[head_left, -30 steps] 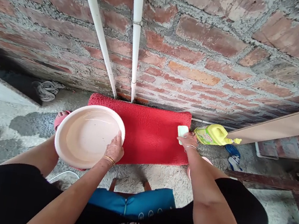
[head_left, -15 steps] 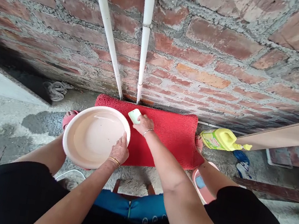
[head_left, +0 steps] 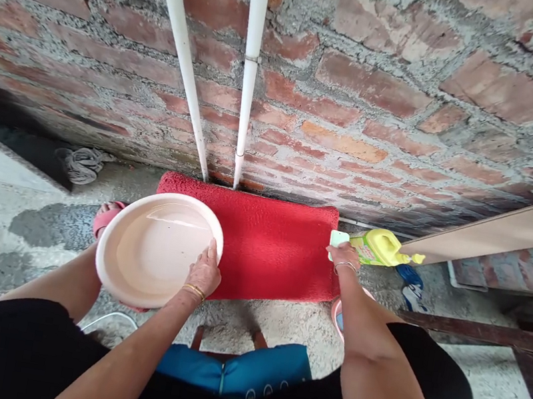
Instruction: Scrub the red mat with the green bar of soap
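Note:
My left hand (head_left: pixel 205 272) grips the right rim of a pale pink basin (head_left: pixel 108 255) that holds water. The basin tilts a little and overlaps the left end of a wet red mat (head_left: pixel 273 248). At the mat's right end, my right hand (head_left: pixel 345 254) is closed around a pale green scrub brush (head_left: pixel 339 239). It looks like a flat rectangular back; its underside is hidden. Just right of this hand lies a yellow detergent bottle (head_left: pixel 380 246) with a pump top, partly covered by my fingers.
A brick wall (head_left: pixel 346 145) with two white pipes (head_left: pixel 246 88) rises behind the mat. Bundled grey cloth (head_left: pixel 82 165) lies at the left. A pink tub (head_left: pixel 336 315) sits partly behind my right arm, and a blue-covered stool (head_left: pixel 240 367) stands between my legs.
My right hand has carried the scrub brush rightward from the mat's upper middle to its right edge. My left hand stays on the basin rim. The view has shifted slightly right.

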`<state>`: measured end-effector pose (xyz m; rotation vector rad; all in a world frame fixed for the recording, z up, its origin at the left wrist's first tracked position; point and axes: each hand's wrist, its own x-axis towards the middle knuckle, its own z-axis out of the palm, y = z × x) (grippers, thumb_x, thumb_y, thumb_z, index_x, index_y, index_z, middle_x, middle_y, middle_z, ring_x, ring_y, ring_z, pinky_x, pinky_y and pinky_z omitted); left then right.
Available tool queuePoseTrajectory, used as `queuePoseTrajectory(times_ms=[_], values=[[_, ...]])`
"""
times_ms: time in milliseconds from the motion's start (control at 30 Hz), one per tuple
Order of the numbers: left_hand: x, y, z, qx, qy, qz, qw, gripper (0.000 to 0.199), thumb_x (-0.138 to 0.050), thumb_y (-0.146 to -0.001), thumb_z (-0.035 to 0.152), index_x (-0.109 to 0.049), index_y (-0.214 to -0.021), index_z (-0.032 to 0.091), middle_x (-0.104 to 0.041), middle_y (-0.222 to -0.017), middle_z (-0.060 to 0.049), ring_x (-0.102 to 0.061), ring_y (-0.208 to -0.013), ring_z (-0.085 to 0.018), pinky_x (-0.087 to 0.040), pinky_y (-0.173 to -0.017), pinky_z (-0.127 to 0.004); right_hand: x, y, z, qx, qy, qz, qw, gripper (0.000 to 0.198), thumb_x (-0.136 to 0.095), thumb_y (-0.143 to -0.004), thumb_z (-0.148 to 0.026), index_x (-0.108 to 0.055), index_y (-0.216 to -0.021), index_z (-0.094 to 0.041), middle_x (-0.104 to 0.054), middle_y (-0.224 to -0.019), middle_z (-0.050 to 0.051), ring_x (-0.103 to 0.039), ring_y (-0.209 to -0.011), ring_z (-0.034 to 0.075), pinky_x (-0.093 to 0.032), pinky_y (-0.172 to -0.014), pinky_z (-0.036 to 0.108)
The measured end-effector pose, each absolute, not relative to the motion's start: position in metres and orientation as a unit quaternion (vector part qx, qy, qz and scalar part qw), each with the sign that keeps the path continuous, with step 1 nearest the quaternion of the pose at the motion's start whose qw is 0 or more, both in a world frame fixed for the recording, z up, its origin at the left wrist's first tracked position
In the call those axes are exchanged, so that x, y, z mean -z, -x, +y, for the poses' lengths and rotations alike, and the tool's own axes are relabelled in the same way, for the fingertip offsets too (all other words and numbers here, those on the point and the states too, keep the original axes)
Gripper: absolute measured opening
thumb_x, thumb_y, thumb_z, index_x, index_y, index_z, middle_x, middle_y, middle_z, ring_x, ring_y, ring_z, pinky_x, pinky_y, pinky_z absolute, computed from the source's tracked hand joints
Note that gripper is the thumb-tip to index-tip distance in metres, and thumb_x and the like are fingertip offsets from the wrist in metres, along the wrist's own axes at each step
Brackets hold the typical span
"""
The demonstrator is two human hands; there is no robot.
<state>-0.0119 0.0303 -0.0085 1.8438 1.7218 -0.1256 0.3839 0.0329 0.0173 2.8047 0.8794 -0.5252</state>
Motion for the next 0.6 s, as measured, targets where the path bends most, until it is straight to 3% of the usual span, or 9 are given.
queuePoseTrajectory(times_ms=[133, 300, 433, 600], values=[[0.006, 0.011, 0.03, 0.049, -0.701, 0.649, 0.292, 0.077, -0.039, -0.076, 0.01, -0.007, -0.146, 0.013, -0.046, -0.13, -0.019, -0.046, -0.118, -0.026, -0.042, -0.092, -0.04, -0.017, -0.347, 0.049, 0.171, -0.915, 0.362, 0.037, 0.047, -0.06, -0.071, -0.051, -0.057, -0.106, -0.021, -0.055, -0.112, 0.012, -0.056, -0.099, 0.024, -0.041, -0.081, 0.034], [0.006, 0.011, 0.031, 0.06, -0.698, 0.649, 0.298, 0.078, -0.039, -0.076, 0.011, -0.005, -0.146, 0.013, -0.045, -0.131, -0.018, -0.046, -0.118, -0.026, -0.042, -0.092, -0.04, 0.002, -0.214, 0.12, 0.223, -0.8, 0.557, -0.006, 0.043, -0.065, -0.065, -0.051, -0.057, -0.101, -0.027, -0.055, -0.106, 0.001, -0.057, -0.088, 0.017, -0.041, -0.079, 0.028], [0.008, 0.011, 0.031, 0.061, -0.694, 0.652, 0.3, 0.079, -0.039, -0.075, 0.008, -0.004, -0.146, 0.013, -0.043, -0.133, -0.019, -0.045, -0.119, -0.026, -0.042, -0.092, -0.04, 0.011, -0.131, 0.165, 0.237, -0.699, 0.675, -0.013, 0.038, -0.064, -0.067, -0.047, -0.057, -0.099, -0.027, -0.054, -0.102, 0.001, -0.056, -0.085, 0.017, -0.039, -0.082, 0.03], [0.009, 0.011, 0.03, 0.064, -0.7, 0.65, 0.288, 0.079, -0.039, -0.075, 0.008, -0.006, -0.146, 0.013, -0.047, -0.129, -0.018, -0.048, -0.116, -0.025, -0.043, -0.091, -0.038, 0.016, -0.151, 0.182, 0.233, -0.69, 0.685, 0.017, 0.043, -0.067, -0.064, -0.046, -0.058, -0.1, -0.025, -0.054, -0.103, 0.003, -0.055, -0.089, 0.02, -0.039, -0.082, 0.033]])
